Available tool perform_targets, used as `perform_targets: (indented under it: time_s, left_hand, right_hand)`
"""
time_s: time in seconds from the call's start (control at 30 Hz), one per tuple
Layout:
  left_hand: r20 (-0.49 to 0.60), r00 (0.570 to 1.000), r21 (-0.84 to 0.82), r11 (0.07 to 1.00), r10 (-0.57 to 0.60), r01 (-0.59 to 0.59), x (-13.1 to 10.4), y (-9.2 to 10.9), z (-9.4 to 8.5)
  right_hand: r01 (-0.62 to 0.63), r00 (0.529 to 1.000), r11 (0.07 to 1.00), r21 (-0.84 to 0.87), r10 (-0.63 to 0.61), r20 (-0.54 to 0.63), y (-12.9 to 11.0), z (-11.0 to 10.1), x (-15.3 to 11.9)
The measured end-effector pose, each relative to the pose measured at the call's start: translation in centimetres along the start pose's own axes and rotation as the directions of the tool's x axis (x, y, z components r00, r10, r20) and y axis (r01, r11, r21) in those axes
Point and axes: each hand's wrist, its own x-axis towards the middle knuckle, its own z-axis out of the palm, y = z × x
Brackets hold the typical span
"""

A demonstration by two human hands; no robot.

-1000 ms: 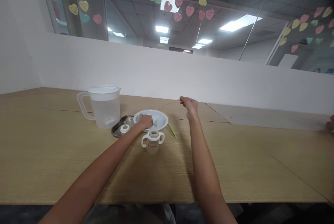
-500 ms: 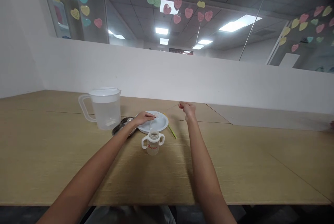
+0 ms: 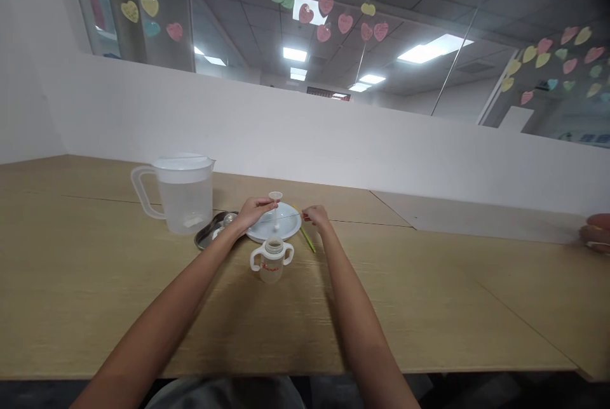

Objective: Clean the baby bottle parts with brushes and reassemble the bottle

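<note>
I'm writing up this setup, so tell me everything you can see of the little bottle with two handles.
The bottle is small and see-through, plastic by its look, with a white curved handle on each side. Red marking, too small to read, crosses its front. Its mouth is open, with no cap on. It stands upright on the wooden table, on the near side of the white bowl. Neither hand touches it. I can't tell whether it holds liquid.

One head view, forward and slightly down from the near side of the table [image 3: 405,307]. Range: middling (far wall [image 3: 295,129] included, beyond the table).
</note>
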Motion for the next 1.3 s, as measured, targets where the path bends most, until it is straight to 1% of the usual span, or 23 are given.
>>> perform_targets:
  time_s: [0.1,0.17,0.3,0.43,0.5,0.57,0.6,0.63,0.67,0.73,0.8,0.87,0.97,1.07,1.13,1.23,1.3]
  left_hand:
    - [-0.043,0.999,-0.036,0.999,0.009,-0.011,-0.1,0.1,0.1]
    - [-0.068,0.998,-0.056,0.998,0.017,-0.021,-0.3,0.2,0.1]
    - [-0.128,0.991,-0.088,0.995,0.034,-0.045,-0.6,-0.2,0.3]
    - [-0.180,0.982,-0.110,0.991,0.053,-0.074,-0.6,-1.0,0.8]
    - [-0.197,0.978,-0.116,0.989,0.067,-0.091,-0.5,-1.3,1.0]
    - [-0.210,0.974,-0.116,0.987,0.081,-0.107,-0.4,-1.4,1.2]
    - [-0.215,0.973,-0.116,0.987,0.088,-0.115,-0.4,-1.5,1.2]
    - [-0.220,0.971,-0.115,0.986,0.095,-0.123,-0.4,-1.5,1.2]
    - [-0.223,0.969,-0.115,0.985,0.103,-0.131,-0.4,-1.5,1.2]
    - [-0.229,0.966,-0.114,0.982,0.120,-0.150,-0.4,-1.4,1.2]
    - [-0.230,0.963,-0.113,0.979,0.139,-0.168,-0.4,-1.2,1.1]
    - [-0.229,0.961,-0.110,0.977,0.155,-0.183,-0.3,-0.9,1.1]
    - [-0.222,0.960,-0.110,0.974,0.171,-0.199,-0.5,0.1,1.2]
    - [-0.213,0.959,-0.073,0.976,0.187,-0.207,-1.6,0.9,1.0]
    - [-0.236,0.948,0.004,0.976,0.214,-0.219,-3.1,0.8,0.6]
    - [-0.276,0.914,0.169,0.951,0.296,-0.257,-5.9,-0.2,-0.5]
    - [-0.251,0.892,0.314,0.904,0.375,-0.291,-7.5,-1.2,-1.5]
  right_hand:
    - [0.019,0.999,0.996,-0.091,-0.015,0.048,-0.3,-0.3,-0.2]
    - [0.046,0.998,0.988,-0.147,-0.039,0.050,-0.6,-0.6,-0.4]
    - [0.103,0.995,0.967,-0.233,-0.100,0.023,-1.8,-1.6,-1.3]
    - [0.180,0.982,0.950,-0.254,-0.190,-0.015,-4.1,-2.7,-2.7]
    - [0.260,0.965,0.939,-0.223,-0.263,0.019,-5.6,-3.0,-3.7]
    - [0.344,0.939,0.924,-0.165,-0.333,0.088,-7.1,-3.1,-4.8]
    - [0.398,0.914,0.910,-0.115,-0.381,0.141,-7.7,-3.0,-5.4]
    - [0.459,0.876,0.887,-0.051,-0.442,0.194,-8.3,-2.9,-6.0]
    - [0.497,0.853,0.867,-0.029,-0.483,0.196,-8.8,-2.8,-6.5]
    - [0.544,0.831,0.838,-0.044,-0.531,0.165,-9.6,-2.5,-7.4]
    - [0.569,0.820,0.819,-0.078,-0.556,0.136,-10.1,-2.4,-8.1]
    - [0.587,0.807,0.806,-0.076,-0.576,0.126,-10.5,-2.5,-8.7]
    - [0.597,0.802,0.801,-0.046,-0.594,0.054,-11.2,-3.1,-9.6]
    - [0.599,0.801,0.801,0.029,-0.598,-0.028,-11.9,-4.3,-10.6]
    - [0.591,0.806,0.803,0.070,-0.589,-0.048,-12.3,-5.2,-11.3]
    - [0.586,0.810,0.807,0.071,-0.586,-0.010,-12.5,-6.4,-12.3]
    - [0.576,0.815,0.817,0.042,-0.577,0.049,-12.5,-7.1,-12.9]
